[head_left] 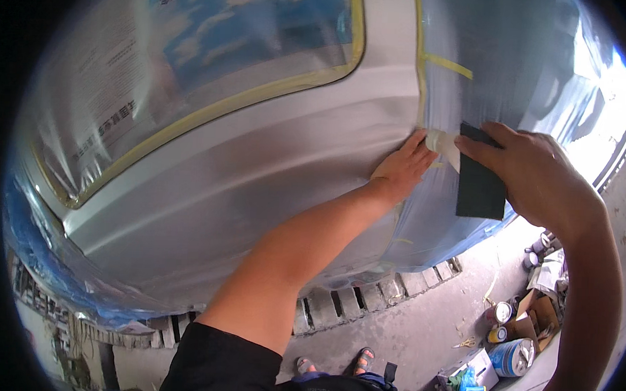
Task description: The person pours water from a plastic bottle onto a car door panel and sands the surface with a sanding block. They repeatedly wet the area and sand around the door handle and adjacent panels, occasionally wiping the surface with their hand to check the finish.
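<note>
In front of me is a silver-grey vehicle body panel (294, 146), dull in places. My left hand (402, 170) lies flat on it with fingers stretched out, beside the taped edge. My right hand (541, 170) is closed on a whitish plastic bottle (449, 147), tilted with its neck toward my left fingertips. The same hand also grips a dark grey-green sheet of sandpaper (481, 192), which hangs down between its fingers. Most of the bottle is hidden behind the sheet and hand. Whether its tip touches my left fingers, I cannot tell.
Yellow masking tape (261, 95) borders a film-covered window (257, 32). Clear plastic sheeting (501, 57) covers the right side. On the floor at lower right stand a blue-white paint can (508, 358), a cardboard box (545, 317) and smaller tins. A slotted drain grate (364, 302) runs underneath.
</note>
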{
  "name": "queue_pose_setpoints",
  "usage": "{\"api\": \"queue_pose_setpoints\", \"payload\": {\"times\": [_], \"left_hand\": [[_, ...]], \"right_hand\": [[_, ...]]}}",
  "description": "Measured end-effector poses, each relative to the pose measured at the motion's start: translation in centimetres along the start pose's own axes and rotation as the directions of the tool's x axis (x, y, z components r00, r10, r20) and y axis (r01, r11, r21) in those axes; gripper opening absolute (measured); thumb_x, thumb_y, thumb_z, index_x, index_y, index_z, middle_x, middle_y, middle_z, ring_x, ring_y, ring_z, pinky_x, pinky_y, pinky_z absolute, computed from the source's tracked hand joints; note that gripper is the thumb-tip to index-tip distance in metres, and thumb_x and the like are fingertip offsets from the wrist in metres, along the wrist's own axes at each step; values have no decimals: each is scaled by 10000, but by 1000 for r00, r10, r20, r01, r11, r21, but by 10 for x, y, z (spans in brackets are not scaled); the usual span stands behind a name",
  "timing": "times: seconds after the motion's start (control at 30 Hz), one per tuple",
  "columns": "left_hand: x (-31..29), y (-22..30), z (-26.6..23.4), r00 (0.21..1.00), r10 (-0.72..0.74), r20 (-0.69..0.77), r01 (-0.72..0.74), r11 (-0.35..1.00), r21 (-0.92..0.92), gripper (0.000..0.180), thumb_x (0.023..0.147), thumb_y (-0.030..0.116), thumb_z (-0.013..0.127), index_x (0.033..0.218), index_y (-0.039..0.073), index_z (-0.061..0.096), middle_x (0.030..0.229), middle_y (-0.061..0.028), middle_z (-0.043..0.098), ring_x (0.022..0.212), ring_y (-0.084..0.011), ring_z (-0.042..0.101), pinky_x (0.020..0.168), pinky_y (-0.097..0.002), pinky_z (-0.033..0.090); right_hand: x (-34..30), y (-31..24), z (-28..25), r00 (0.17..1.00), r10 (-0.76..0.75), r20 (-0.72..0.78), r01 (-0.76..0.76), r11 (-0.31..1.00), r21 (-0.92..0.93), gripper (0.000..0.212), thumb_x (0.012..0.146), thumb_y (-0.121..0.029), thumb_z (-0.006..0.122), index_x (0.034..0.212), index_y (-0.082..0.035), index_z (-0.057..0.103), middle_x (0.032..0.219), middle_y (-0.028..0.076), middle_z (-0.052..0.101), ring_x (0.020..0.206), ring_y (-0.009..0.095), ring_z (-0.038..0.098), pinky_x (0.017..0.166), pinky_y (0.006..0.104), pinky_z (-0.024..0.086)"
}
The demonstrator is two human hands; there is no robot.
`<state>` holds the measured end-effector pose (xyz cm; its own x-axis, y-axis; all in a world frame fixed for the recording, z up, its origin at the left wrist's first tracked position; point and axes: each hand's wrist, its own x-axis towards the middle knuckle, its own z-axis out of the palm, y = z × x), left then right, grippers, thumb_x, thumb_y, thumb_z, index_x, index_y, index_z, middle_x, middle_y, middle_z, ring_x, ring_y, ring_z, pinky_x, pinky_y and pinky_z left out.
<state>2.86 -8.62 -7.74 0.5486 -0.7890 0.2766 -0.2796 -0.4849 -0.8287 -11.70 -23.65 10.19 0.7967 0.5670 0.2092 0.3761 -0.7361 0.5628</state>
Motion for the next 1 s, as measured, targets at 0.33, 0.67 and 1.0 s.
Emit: {"api": "queue_pose_setpoints", "payload": {"times": [0.33, 0.67, 1.0], "left_hand": [[-207, -44, 21, 944, -322, -71, 312, 942, -124, 681, 947, 570, 396, 1476, 141, 395, 1591, -36, 253, 1488, -246, 145, 1193, -488, 92], [-530, -103, 65, 711, -692, -127, 690, 721, -66, 879, 922, 617, 419, 1542, 66, 127, 1577, -224, 180, 1468, -394, 156, 1163, -584, 89], [-654, -107, 88, 8, -965, -264, 959, 83, -273, 810, 999, 553, 254, 1517, -48, 90, 1584, -264, 80, 1471, -425, 63, 1185, -516, 57]], "right_hand": [[27, -66, -23, 968, -252, -16, 253, 965, 66, 556, 820, -31, 714, 1326, -221, 585, 1218, 86, 632, 928, 217, 693, 856, 320, 560], [59, -156, -59, 906, -394, 152, 369, 914, 168, 616, 819, -20, 727, 1372, -215, 538, 1262, 130, 594, 956, 248, 680, 828, 341, 572], [11, -174, -15, 894, -394, 215, 319, 894, 314, 597, 820, -33, 722, 1367, -164, 522, 1234, 146, 581, 1042, 268, 643, 823, 345, 572]]}}
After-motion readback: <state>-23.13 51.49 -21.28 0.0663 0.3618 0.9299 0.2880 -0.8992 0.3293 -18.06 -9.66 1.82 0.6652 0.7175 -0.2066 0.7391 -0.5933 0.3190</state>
